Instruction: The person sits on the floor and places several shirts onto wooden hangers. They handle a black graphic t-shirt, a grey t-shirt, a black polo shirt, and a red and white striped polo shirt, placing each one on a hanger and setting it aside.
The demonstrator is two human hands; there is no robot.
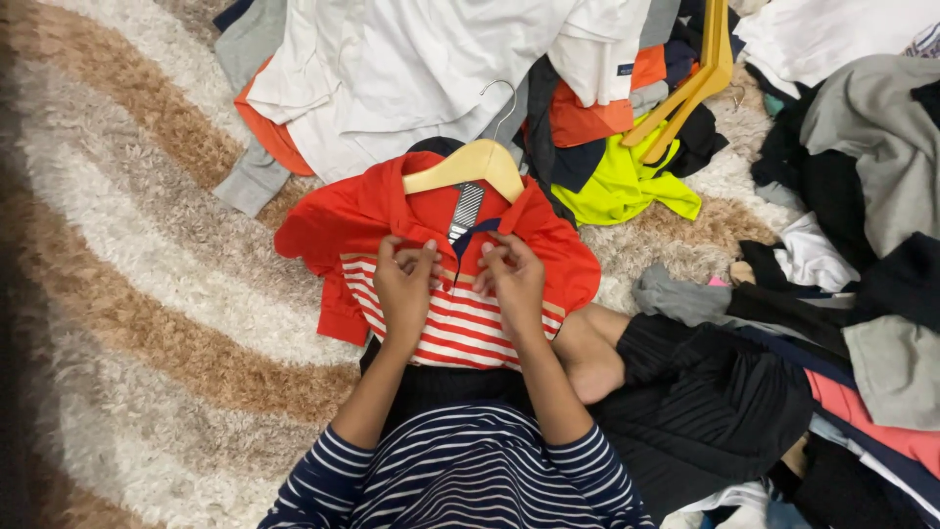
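**Red polo buttoned on the rug**

Clothing piles (842, 196) crowd the top and right; bare shag rug (127, 294) lies open leftward. The red striped polo shirt (343, 230), on a wooden hanger (470, 162), lies collar away, running toward the person's lap. Left hand (404, 284) and right hand (511, 276) fingers pinch the placket.
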